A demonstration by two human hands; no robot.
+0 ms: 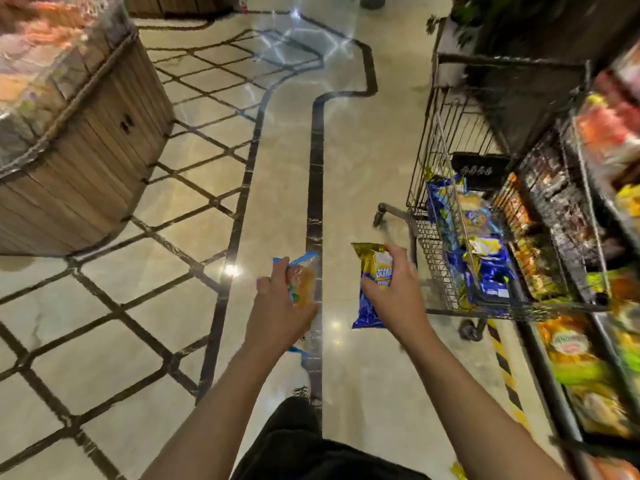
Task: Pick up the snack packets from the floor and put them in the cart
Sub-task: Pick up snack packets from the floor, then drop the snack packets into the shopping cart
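At far left stands a round wooden-slatted display stand (86,161) on the glossy cream tiled floor (114,323) with dark diamond lines. The left hand (277,306) curls its fingers around a clear blue-edged packet with an orange bun inside (301,282), and just beside it the right hand (398,289) grips a blue and gold foil snack packet (372,299), both held above the floor. Right of them, the black wire shopping cart (436,237) holds more blue and gold packets (485,258), beside stocked shelves (606,202).

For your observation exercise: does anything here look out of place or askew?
Nothing looks spilled. The left hand holds a clear packet, the right hand a blue-and-gold packet; the cart holds a jumbled pile.
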